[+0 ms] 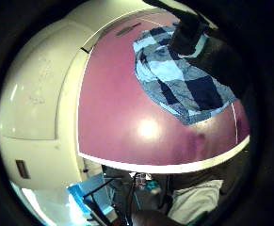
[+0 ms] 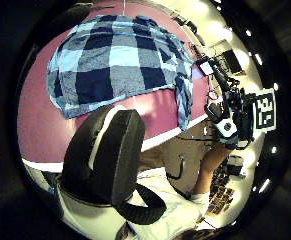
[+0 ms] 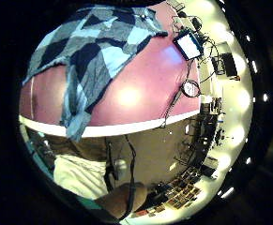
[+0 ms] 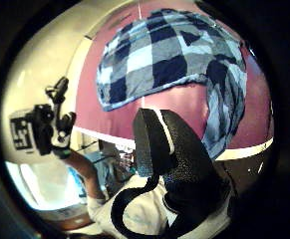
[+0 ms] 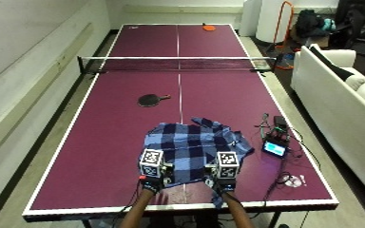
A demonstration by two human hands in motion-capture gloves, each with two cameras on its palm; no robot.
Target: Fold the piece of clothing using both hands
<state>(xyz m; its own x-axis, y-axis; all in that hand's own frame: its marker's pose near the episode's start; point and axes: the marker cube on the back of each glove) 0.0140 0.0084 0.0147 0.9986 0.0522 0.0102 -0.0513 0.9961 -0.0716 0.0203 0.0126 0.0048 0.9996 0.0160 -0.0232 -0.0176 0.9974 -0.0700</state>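
Note:
A blue, grey and white checked shirt (image 5: 192, 147) lies crumpled on the maroon table-tennis table (image 5: 106, 142), close to its near edge. One sleeve (image 3: 75, 117) hangs over that edge. My left hand (image 5: 149, 186) and right hand (image 5: 225, 187) hover side by side just short of the shirt's near hem, above the table's edge. Both palm cameras take in the whole shirt (image 2: 120, 60) (image 4: 169, 55) lying free, with no cloth between the fingers. A left thumb (image 2: 105, 160) and a right thumb (image 4: 174, 154) stand out in front, pinching nothing.
A dark paddle (image 5: 151, 99) lies past the shirt, and the net (image 5: 177, 64) crosses mid-table. A small device with a lit screen (image 5: 275, 148) and cables sits at the right edge. A white sofa (image 5: 340, 85) stands to the right.

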